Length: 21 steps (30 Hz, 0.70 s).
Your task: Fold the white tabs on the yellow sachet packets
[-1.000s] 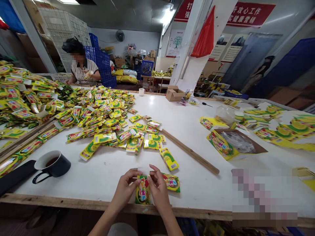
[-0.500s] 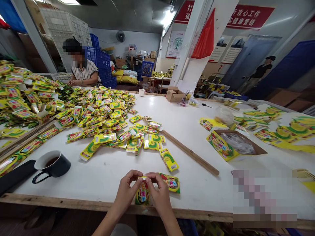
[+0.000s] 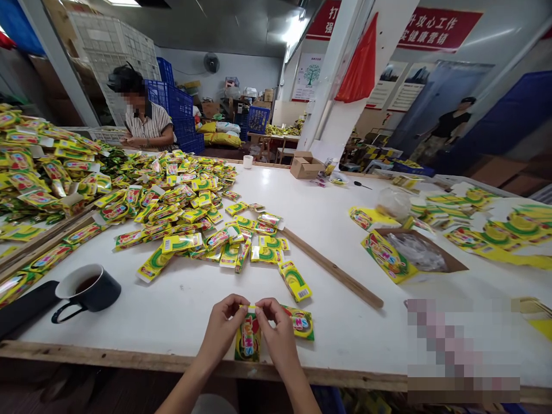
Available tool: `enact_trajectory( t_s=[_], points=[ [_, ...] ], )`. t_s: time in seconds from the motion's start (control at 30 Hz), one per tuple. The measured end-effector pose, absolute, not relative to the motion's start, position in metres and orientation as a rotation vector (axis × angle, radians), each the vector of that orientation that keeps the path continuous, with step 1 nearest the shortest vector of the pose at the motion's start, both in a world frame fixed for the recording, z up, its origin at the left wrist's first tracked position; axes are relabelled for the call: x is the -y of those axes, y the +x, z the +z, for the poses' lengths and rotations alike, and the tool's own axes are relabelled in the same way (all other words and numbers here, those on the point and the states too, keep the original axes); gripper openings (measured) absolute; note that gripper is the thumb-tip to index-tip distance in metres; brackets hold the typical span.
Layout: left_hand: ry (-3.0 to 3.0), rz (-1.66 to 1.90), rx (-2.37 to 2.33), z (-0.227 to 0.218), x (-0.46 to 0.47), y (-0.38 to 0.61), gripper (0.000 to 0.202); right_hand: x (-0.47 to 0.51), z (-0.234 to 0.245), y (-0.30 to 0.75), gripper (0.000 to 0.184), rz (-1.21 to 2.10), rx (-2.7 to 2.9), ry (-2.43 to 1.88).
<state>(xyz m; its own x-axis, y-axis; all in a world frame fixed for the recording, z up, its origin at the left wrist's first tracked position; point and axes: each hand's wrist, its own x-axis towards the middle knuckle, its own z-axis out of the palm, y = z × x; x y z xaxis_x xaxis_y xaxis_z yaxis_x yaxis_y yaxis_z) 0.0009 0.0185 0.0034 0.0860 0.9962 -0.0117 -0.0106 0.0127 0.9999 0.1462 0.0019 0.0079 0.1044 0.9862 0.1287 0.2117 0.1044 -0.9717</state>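
Close to the table's front edge, a small yellow-green crayon box [image 3: 248, 339] stands lengthwise in front of me with its printed face showing. My left hand [image 3: 226, 325] pinches its upper left corner between thumb and fingers. At the upper right corner, my right hand [image 3: 276, 330] does the same, both thumbs meeting near the pale top end. A second printed crayon box [image 3: 303, 325] lies flat just beyond my right hand, partly covered by it. Farther up, another box [image 3: 295, 280] lies at a slant with its barcode visible.
A large heap of boxes [image 3: 172, 213] spreads over the left and middle. A wooden strip [image 3: 332, 267] lies diagonally ahead. At left stands a dark mug [image 3: 92, 293] of brown liquid. An open carton [image 3: 390, 259] sits right. A co-worker [image 3: 149, 123] is across the table.
Both hands stay on the top of the box, with only a slight shift of the fingers. The person at the far right has changed arm position.
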Motion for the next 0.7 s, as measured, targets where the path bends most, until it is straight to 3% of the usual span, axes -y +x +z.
enact_trajectory(
  t_s=[0.5,0.7],
  points=[
    [1.416,1.052,-1.046,-0.004,-0.007,-0.008,0.022,0.012,-0.002,0.138,0.01,1.051,1.271,-1.232],
    [1.368,1.056,-1.083,-0.005,0.0,-0.009,0.037,0.032,0.013,0.169,0.022,0.666,1.23,-1.41]
  ],
)
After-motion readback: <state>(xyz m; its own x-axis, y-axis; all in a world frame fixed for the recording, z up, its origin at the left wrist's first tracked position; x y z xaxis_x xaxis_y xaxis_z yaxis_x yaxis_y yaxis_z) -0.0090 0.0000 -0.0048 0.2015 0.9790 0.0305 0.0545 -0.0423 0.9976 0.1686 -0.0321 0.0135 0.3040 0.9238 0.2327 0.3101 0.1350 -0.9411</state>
